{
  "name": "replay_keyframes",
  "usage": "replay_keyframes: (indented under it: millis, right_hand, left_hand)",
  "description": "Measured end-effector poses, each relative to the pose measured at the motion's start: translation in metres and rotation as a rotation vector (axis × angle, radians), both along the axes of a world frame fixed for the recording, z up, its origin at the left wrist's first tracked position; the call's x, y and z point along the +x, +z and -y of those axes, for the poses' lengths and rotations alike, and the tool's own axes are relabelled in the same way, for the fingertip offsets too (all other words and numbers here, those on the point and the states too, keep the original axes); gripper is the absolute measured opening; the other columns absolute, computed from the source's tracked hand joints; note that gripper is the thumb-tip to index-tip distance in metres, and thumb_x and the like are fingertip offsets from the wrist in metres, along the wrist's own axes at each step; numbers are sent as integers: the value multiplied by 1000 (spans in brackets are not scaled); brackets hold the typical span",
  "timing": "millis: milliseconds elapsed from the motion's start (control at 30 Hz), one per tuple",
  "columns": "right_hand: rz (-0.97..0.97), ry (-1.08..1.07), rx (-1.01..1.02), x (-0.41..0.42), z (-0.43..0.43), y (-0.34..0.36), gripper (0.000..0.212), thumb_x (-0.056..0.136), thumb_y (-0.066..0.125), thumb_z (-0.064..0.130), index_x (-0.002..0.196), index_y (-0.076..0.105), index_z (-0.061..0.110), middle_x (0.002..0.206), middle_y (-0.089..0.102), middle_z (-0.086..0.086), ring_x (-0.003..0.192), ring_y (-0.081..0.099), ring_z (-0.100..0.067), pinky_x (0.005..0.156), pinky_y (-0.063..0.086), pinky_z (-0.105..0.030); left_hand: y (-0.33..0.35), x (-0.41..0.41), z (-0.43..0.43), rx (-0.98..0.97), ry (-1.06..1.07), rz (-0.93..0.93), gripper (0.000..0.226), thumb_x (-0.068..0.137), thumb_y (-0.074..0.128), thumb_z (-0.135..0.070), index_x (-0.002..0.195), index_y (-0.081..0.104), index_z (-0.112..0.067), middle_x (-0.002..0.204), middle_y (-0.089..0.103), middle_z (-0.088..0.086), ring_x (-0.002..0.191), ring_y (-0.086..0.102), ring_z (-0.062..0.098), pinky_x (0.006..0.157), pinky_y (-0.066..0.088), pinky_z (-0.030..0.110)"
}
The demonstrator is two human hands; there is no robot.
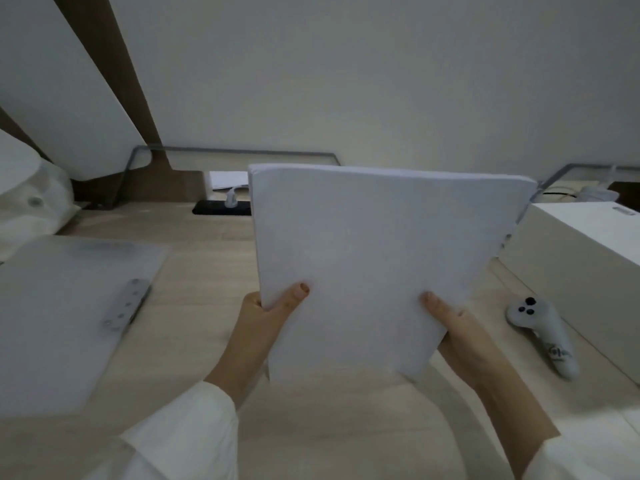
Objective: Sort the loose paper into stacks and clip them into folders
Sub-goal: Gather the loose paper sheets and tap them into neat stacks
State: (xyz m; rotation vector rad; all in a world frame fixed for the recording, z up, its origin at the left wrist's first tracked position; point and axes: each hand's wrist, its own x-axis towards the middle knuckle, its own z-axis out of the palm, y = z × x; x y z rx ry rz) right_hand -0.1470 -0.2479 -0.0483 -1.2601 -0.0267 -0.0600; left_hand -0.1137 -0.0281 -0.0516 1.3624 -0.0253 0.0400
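A thick stack of white paper (374, 251) is held up above the wooden desk, tilted toward me. My left hand (266, 313) grips its lower left edge, thumb on the front sheet. My right hand (457, 330) grips the lower right edge, thumb likewise on top; the fingers of both hands are hidden behind the stack. To the left, a translucent folder (65, 306) lies flat on the desk, with its metal clip (126, 306) near its right edge.
A white game-style controller (543, 334) lies on the desk at right, beside a white box (581, 251). A black power strip (221, 207) with a plug sits behind the stack. White bags or cloth (31, 202) rest at the far left.
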Motion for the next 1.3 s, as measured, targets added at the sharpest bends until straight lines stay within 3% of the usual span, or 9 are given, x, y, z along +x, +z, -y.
replay_keyframes:
  millis: [200, 367, 500, 600, 700, 867, 1000, 1133, 1300]
  right_hand:
    - [-27, -38, -66, 7, 6, -3, 56, 35, 85, 56, 82, 78, 25, 92, 77, 1, 83, 73, -15, 64, 57, -23]
    - [-141, -227, -237, 26, 35, -12, 26, 86, 59, 33, 99, 70, 13, 95, 76, -1, 86, 72, -17, 70, 55, -30]
    - [-268, -374, -452, 36, 63, -37, 24, 91, 52, 28, 89, 66, 9, 85, 71, -4, 78, 68, -22, 69, 50, -31]
    - [-334, -482, -667, 39, 83, -56, 17, 91, 51, 25, 85, 56, 10, 79, 59, -3, 80, 56, -23, 65, 40, -29]
    - [-375, -548, -748, 42, 96, -69, 22, 91, 51, 18, 110, 53, 9, 95, 57, -6, 88, 53, -22, 76, 39, -31]
    - [-368, -550, -861, 43, 114, -84, 28, 89, 48, 12, 114, 59, 16, 96, 63, -4, 90, 57, -24, 81, 44, -37]
    - [-373, -538, -1001, 43, 118, -87, 20, 86, 48, 10, 96, 66, 11, 76, 64, -16, 73, 58, -33, 65, 41, -34]
    - [-355, -559, -1123, 42, 122, -91, 20, 87, 52, 10, 95, 69, 4, 77, 60, -23, 77, 54, -37, 64, 36, -31]
    - [-408, -487, -986, 40, 117, -78, 19, 86, 49, 6, 93, 67, 11, 64, 59, -12, 61, 49, -23, 59, 34, -29]
  left_hand:
    - [-14, 2, 11, 61, 32, -35, 17, 86, 58, -28, 73, 65, -19, 54, 69, -13, 54, 66, 0, 50, 51, 14]
    - [-21, 16, 37, 200, 0, 72, 11, 92, 50, -34, 91, 60, -33, 90, 66, -22, 85, 64, -9, 76, 49, 8]
    - [-47, 30, 68, 441, -25, -41, 35, 95, 42, -36, 124, 46, -16, 118, 61, -3, 111, 57, 19, 97, 43, 33]
    - [-60, 33, 87, 495, -90, -97, 37, 96, 39, -28, 131, 33, -16, 119, 55, -2, 91, 58, 10, 80, 48, 31]
    - [-69, 34, 100, 519, -176, -103, 47, 95, 38, -20, 140, 24, -22, 135, 47, -4, 107, 55, 13, 87, 44, 28]
    - [-72, 37, 110, 608, -325, -68, 46, 96, 35, -17, 138, 28, -35, 109, 50, -24, 83, 51, -6, 71, 41, 18]
    - [-79, 44, 106, 756, -317, -54, 48, 94, 40, -23, 139, 30, -35, 125, 50, -12, 96, 56, 9, 85, 47, 28]
    - [-81, 48, 102, 880, -286, -61, 37, 92, 45, -27, 128, 42, -27, 111, 38, -3, 83, 53, 16, 77, 48, 29]
    - [-83, 55, 96, 709, -313, -114, 32, 87, 52, -26, 119, 49, -26, 113, 57, -4, 93, 62, 15, 87, 50, 35]
